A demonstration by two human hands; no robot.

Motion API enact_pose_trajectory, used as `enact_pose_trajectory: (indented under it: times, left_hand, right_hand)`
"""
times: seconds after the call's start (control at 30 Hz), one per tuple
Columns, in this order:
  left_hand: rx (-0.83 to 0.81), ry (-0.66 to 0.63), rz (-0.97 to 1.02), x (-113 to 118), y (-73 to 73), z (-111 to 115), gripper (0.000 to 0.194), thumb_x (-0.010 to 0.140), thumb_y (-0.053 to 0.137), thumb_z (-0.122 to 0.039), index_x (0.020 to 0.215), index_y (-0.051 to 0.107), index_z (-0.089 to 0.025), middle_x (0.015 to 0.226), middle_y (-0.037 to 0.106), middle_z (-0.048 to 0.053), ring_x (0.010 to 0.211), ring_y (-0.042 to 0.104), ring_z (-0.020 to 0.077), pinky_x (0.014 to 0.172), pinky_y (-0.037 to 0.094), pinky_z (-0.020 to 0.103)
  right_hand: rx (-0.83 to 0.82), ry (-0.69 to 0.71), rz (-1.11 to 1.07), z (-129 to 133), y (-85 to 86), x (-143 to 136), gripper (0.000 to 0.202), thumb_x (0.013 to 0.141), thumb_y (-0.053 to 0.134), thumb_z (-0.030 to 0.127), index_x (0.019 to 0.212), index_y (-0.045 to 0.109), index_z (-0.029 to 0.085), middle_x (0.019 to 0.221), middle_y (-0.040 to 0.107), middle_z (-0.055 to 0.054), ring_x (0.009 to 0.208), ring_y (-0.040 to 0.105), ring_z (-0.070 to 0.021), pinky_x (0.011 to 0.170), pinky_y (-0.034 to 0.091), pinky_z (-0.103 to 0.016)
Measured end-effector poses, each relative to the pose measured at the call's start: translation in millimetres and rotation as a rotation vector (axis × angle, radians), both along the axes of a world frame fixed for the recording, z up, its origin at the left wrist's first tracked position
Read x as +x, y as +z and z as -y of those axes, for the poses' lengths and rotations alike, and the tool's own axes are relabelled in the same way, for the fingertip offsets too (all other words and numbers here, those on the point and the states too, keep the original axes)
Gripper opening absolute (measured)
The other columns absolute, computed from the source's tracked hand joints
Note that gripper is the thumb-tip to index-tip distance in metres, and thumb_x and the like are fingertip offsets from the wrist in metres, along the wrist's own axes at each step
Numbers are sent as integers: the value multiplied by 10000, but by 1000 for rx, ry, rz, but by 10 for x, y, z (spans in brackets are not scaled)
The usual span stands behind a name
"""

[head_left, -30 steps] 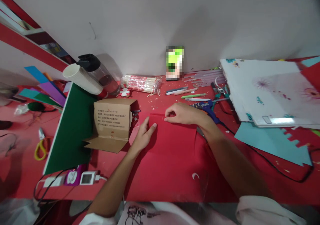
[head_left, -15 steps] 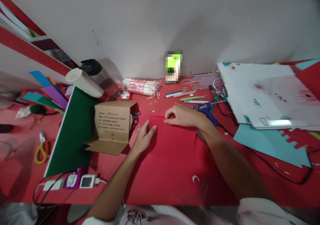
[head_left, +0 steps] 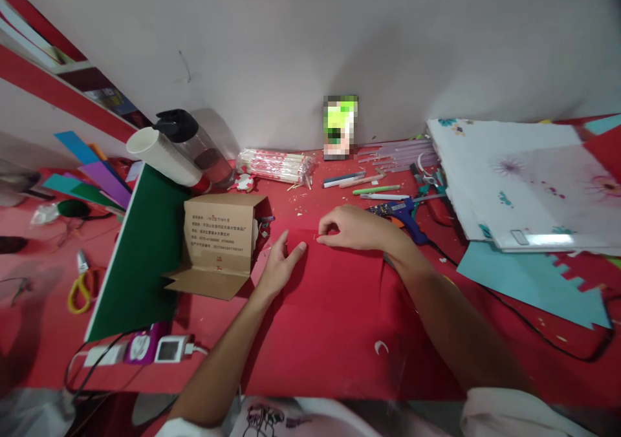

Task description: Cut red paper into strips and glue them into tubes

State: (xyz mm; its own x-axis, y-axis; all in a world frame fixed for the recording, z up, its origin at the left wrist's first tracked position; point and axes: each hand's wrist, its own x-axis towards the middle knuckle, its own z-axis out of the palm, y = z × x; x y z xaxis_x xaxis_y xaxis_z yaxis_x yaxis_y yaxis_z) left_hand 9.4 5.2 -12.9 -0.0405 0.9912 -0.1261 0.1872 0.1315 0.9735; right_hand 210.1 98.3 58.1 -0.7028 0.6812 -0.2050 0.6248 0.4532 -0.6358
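Observation:
A sheet of red paper (head_left: 334,275) lies flat on a larger red surface in front of me. My left hand (head_left: 280,266) rests at its upper left edge, thumb stretched over the sheet and apart from the fingers. Over the upper edge, my right hand (head_left: 352,229) is closed in a pinch, fingertips down near the paper. A tiny pale speck (head_left: 315,236) shows just left of those fingertips. What the pinch holds, if anything, is too small to make out. Below lies a white crescent-shaped scrap (head_left: 381,348).
Left of my hands stand a cardboard box (head_left: 218,236) and a green board (head_left: 140,262); yellow-handled scissors (head_left: 80,288) lie beyond. A blue glue gun (head_left: 407,214), pens (head_left: 376,190) and a white flowered board (head_left: 524,185) are to the right. A bundle of sticks (head_left: 274,165) lies behind.
The camera view has shifted slightly. My right hand stays pinched over the sheet's upper edge, and my left hand keeps its place with the thumb spread.

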Motion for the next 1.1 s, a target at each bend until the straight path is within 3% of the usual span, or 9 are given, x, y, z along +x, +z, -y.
enact_pose_trajectory:
  times: [0.13, 0.37, 0.7, 1.1]
  left_hand:
    - [25, -26, 80, 36, 28, -16, 326, 913, 633, -523, 1003, 618, -210, 1026, 724, 70, 981, 670, 237, 929, 533, 389]
    - [50, 23, -8, 37, 36, -21, 310, 901, 647, -526, 897, 595, -220, 905, 687, 31, 885, 645, 220, 853, 533, 365]
    - [19, -26, 77, 42, 21, -10, 320, 929, 616, -521, 1058, 621, -227, 1101, 729, 84, 1019, 684, 258, 918, 547, 400]
    - [60, -14, -6, -11, -9, -32, 273, 934, 612, -489, 969, 606, -218, 922, 671, 35, 850, 619, 207, 814, 509, 340]
  right_hand:
    - [-2, 2, 22, 5, -6, -21, 170, 874, 654, 313, 819, 778, 211, 810, 763, -44, 755, 635, -183, 667, 366, -284]
    - [11, -10, 26, 21, 4, -43, 160, 865, 654, 293, 803, 776, 211, 822, 772, -48, 755, 636, -187, 666, 366, -288]
    - [50, -30, 53, 31, -17, -54, 158, 873, 653, 314, 821, 776, 230, 840, 770, -50, 789, 640, -208, 689, 365, -298]
    - [24, -73, 15, 55, 25, -51, 141, 882, 638, 297, 829, 740, 217, 843, 766, -38, 728, 622, -170, 652, 340, -286]
